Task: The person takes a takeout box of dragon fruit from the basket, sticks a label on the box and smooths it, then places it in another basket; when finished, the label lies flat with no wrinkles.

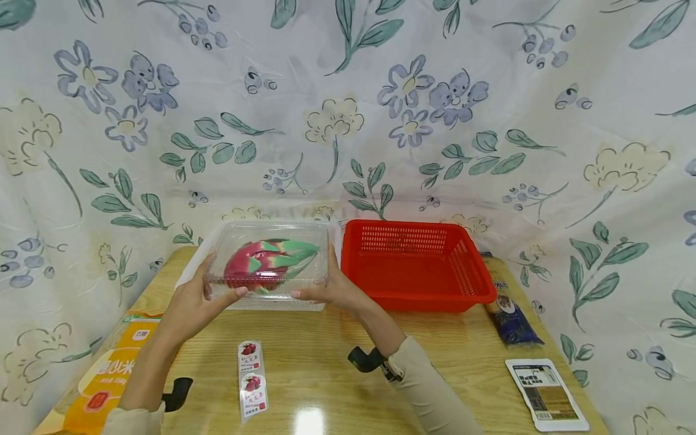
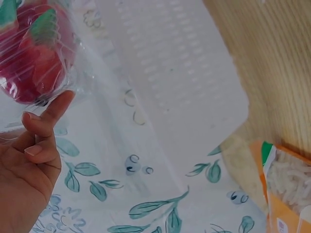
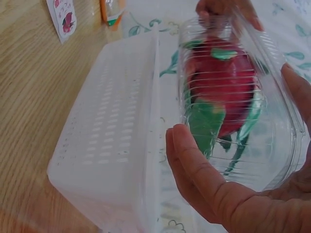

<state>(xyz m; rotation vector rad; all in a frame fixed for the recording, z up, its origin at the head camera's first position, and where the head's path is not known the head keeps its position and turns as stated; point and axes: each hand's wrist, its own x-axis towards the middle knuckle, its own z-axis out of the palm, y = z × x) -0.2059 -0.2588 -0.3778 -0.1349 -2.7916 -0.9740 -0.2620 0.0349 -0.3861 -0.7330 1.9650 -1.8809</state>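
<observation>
Both hands hold a clear plastic clamshell box (image 1: pixel 269 263) by its ends, with a red and green dragon fruit (image 1: pixel 266 261) inside it. My left hand (image 1: pixel 214 285) grips the left end, thumb on the near edge. My right hand (image 1: pixel 321 285) grips the right end the same way. The box is just above a white slotted basket (image 1: pixel 187 273) at the back of the table. The left wrist view shows the left hand (image 2: pixel 43 126) beside the fruit (image 2: pixel 34 53). In the right wrist view the right hand (image 3: pixel 194 165) clasps the box (image 3: pixel 238 97) next to the basket (image 3: pixel 112 141).
A red basket (image 1: pixel 413 228) stands right of the white one. A strip of fruit stickers (image 1: pixel 252 377) lies at the front centre, an orange rice bag (image 1: pixel 109 374) at the left edge, a blue packet (image 1: pixel 511 317) and a flat white packet (image 1: pixel 546 396) at the right.
</observation>
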